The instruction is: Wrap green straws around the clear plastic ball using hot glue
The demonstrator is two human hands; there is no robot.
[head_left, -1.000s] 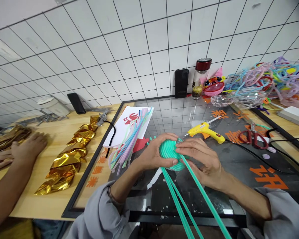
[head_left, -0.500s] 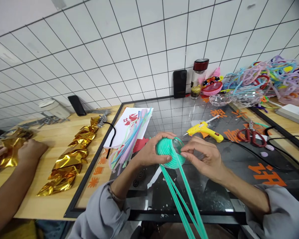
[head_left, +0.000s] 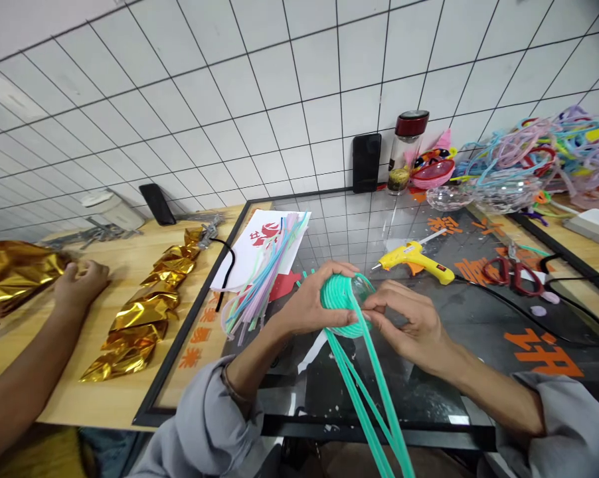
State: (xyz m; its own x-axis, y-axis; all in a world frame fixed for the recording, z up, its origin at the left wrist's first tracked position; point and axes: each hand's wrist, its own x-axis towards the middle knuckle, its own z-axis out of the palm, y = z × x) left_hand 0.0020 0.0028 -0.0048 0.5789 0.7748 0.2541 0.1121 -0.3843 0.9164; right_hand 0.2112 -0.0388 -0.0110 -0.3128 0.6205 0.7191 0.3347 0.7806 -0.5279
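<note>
A clear rounded piece wrapped in rows of green pipe cleaner (head_left: pixel 338 299) is held above the dark glass tabletop. My left hand (head_left: pixel 312 302) is curled round its left side, thumb across the front. At its right side my right hand (head_left: pixel 404 318) has thumb and fingertips pinched together by the clear end; what lies between them is too small to make out. Long green strands (head_left: pixel 362 392) hang from the wrapped piece down past the table's front edge. A yellow glue gun (head_left: pixel 416 261) lies just beyond my right hand.
Red scissors (head_left: pixel 513 273) and cables lie on the right. A pile of pipe cleaners (head_left: pixel 533 159), a glass bottle (head_left: pixel 406 153) and a phone (head_left: pixel 366 162) are along the wall. Pastel pipe cleaners (head_left: pixel 267 279) lie left. Another person's hands hold gold foil (head_left: pixel 18 272).
The view has shifted slightly. My right fingers have closed in near the wrapped piece's clear end. At far left, the other person's gold foil has been raised and spread.
</note>
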